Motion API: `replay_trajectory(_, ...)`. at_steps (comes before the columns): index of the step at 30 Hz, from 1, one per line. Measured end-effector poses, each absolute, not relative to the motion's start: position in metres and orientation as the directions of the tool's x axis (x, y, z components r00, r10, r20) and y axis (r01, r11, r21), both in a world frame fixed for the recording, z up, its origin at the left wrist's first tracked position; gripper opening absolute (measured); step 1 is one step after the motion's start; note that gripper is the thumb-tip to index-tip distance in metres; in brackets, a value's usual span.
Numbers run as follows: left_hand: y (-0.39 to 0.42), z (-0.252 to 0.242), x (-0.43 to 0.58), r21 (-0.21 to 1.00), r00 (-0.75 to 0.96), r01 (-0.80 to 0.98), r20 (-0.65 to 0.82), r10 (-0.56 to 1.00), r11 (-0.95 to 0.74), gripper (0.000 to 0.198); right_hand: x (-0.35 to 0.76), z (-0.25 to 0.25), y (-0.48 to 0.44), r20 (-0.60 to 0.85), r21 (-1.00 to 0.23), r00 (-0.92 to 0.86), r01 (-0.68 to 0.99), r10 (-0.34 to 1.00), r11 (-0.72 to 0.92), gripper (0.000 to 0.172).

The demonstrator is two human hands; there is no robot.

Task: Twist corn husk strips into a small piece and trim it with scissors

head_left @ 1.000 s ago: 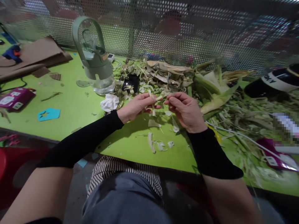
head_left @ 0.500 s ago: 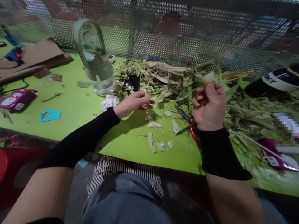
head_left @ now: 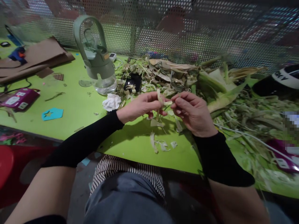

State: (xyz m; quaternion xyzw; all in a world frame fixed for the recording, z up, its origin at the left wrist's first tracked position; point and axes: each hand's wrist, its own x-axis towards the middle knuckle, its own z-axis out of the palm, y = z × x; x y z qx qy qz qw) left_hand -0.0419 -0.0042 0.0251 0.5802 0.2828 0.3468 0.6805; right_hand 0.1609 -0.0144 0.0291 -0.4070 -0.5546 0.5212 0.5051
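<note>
Across a bright green worktop (head_left: 72, 99) backed by a perforated screen (head_left: 149, 37), a person in black sleeves works beside a heap of dry and green husk (head_left: 173, 77) spread along the far side. To its left stands a clear bottle (head_left: 99, 67) with a green lid and handle, no lettering readable on it.

Half a second ago the right hand (head_left: 195, 115) was well apart to the right; it is now back beside the left hand (head_left: 146, 105), over the worktop's middle, which suggests the work is two-handed again. The left hand holds a pale husk strip (head_left: 159, 95), narrowly pinched and standing up; the right thumb and fingers are drawn narrow, seemingly on the end that points right. Whether it is one folded piece or two cannot be told.

At far right, a dark bottle (head_left: 266, 85) lies tilted, its white band cut off, the letters appearing to end in "CY". A purple socket block (head_left: 20, 98) at left and a blue paper cutout (head_left: 54, 114) with a star-shaped hole carry no legible words. Pale scraps (head_left: 153, 141) lie nearest.
</note>
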Motion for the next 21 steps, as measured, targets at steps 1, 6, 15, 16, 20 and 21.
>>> replay_trajectory(1, -0.005, 0.023, -0.040, 0.983, 0.622, -0.135, -0.016, 0.783, 0.127, 0.005, 0.159, 0.028, -0.015, 0.135, -0.990, -0.155, -0.066, 0.979, 0.127, 0.027)
replay_trajectory(6, -0.003, 0.023, -0.038, 0.955, 0.643, -0.102, -0.151, 0.751, 0.280, 0.004, 0.162, 0.028, -0.010, 0.204, -0.976, -0.033, -0.084, 0.978, 0.201, 0.027)
replay_trajectory(15, 0.001, 0.024, -0.042, 0.925, 0.548, -0.189, -0.180, 0.817, 0.330, 0.004, 0.177, 0.020, 0.002, 0.186, -0.973, 0.041, 0.147, 0.982, 0.179, 0.029)
replay_trajectory(16, 0.001, 0.024, -0.043, 0.924, 0.540, -0.190, -0.183, 0.821, 0.331, 0.004, 0.180, 0.017, 0.005, 0.193, -0.971, 0.056, 0.156, 0.979, 0.183, 0.030)
replay_trajectory(20, 0.002, 0.023, -0.043, 0.921, 0.529, -0.185, -0.200, 0.825, 0.342, 0.007, 0.189, 0.012, 0.009, 0.312, -0.892, 0.058, 0.362, 0.948, 0.271, 0.027)
replay_trajectory(21, 0.002, 0.023, -0.043, 0.922, 0.533, -0.177, -0.204, 0.821, 0.344, 0.007, 0.189, 0.012, 0.007, 0.384, -0.828, 0.050, 0.461, 0.922, 0.320, 0.023)
